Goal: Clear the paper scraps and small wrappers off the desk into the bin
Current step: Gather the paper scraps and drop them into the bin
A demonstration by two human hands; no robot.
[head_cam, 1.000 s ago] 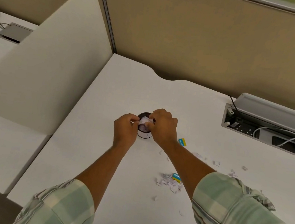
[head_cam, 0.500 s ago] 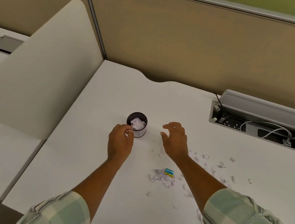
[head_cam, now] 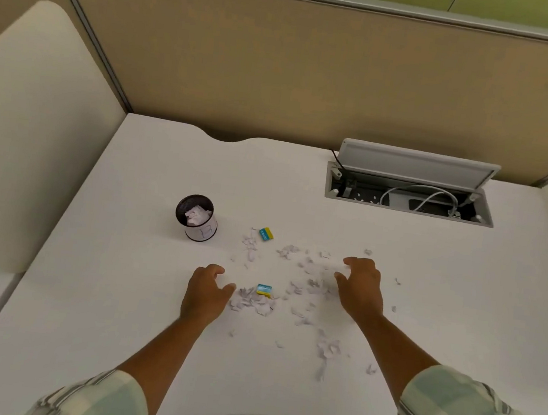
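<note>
Now our left hand (head_cam: pixel 205 293) is spread, empty, beside a scrap pile (head_cam: pixel 253 302) | right hand (head_cam: pixel 360 288) spread, empty, among scraps (head_cam: pixel 308 282) | bin (head_cam: pixel 196 217) well apart on desk (head_cam: pixel 279 380), wrappers (head_cam: pixel 266 233) between.

Open hands (head_cam: pixel 285 289) (both empty) flanking scraps (head_cam: pixel 254 303)

A white desk (head_cam: pixel 303 183) fills the view, its back edge notched by 1 shallow curved cutout. Behind the desk stands a tan fabric partition (head_cam: pixel 299 72), green wall above it. Set into the desk's right rear is an open cable hatch (head_cam: pixel 409 193) holding sockets and white cables. Left of the desk rises a cream rounded divider panel (head_cam: pixel 33 129).
</note>
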